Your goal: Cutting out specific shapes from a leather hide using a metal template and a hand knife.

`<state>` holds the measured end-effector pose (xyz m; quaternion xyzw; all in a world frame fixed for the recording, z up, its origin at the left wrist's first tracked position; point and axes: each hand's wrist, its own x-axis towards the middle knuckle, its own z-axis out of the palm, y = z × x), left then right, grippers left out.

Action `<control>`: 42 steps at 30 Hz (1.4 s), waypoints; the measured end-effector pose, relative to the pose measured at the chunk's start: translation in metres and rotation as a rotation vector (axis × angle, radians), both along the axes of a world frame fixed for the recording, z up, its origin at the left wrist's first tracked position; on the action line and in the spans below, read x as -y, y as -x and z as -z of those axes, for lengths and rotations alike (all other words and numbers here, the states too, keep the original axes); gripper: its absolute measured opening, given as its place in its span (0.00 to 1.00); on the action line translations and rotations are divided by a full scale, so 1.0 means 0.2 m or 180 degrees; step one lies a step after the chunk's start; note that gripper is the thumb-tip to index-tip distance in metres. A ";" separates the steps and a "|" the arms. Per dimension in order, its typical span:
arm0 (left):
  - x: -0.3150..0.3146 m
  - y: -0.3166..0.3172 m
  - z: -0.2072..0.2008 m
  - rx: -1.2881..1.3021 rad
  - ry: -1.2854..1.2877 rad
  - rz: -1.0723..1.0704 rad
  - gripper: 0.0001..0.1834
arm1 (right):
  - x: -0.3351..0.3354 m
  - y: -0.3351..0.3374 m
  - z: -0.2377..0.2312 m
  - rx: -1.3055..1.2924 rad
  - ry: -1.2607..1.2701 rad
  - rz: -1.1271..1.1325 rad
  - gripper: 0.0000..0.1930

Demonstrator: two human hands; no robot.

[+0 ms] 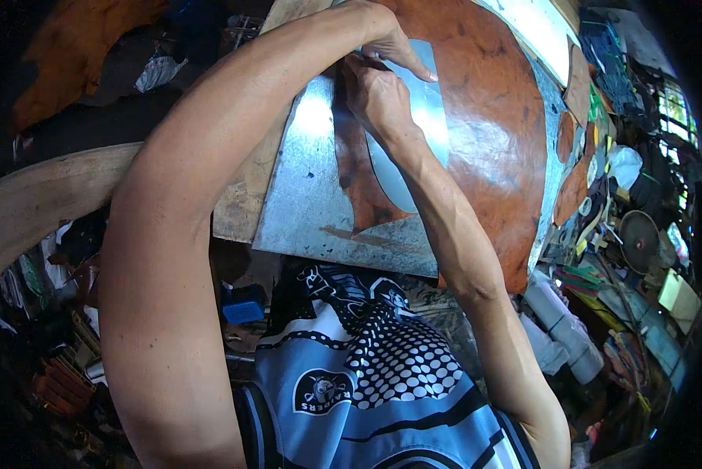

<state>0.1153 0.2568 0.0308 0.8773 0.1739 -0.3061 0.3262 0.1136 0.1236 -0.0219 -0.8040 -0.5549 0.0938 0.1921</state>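
Note:
A large sheet of reddish-brown leather lies over a metal-topped work surface. On the leather rests a smooth silver-grey template with a rounded edge. At the far end, my left hand reaches over the template with one digit stretched out and pressed on it; its other fingers are mostly hidden. Just nearer, my right hand is closed in a fist beside the template's left edge, above the leather. Whatever it grips is hidden by my fingers. The two hands are close together, nearly touching.
A wooden board runs along the left of the metal sheet. A curved wooden beam stands further left. Leather offcuts, a rolled pale sheet and assorted clutter crowd the right. A small blue object sits below the board.

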 end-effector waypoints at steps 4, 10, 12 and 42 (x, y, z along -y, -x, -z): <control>0.01 0.03 0.00 -0.0053 -0.0044 0.0012 0.52 | -0.01 0.01 -0.02 -0.0072 0.0169 0.0073 0.14; 0.02 0.00 -0.02 -0.0109 -0.0082 0.0017 0.52 | -0.01 0.01 -0.08 -0.0149 0.0248 0.0112 0.14; 0.03 0.01 -0.02 -0.0121 -0.0100 0.0018 0.52 | 0.02 0.04 -0.11 -0.0155 0.0225 0.0127 0.15; 0.27 0.45 0.15 0.1044 -0.1186 0.0018 0.25 | 0.86 0.35 -0.41 -0.1095 0.0761 0.0716 0.13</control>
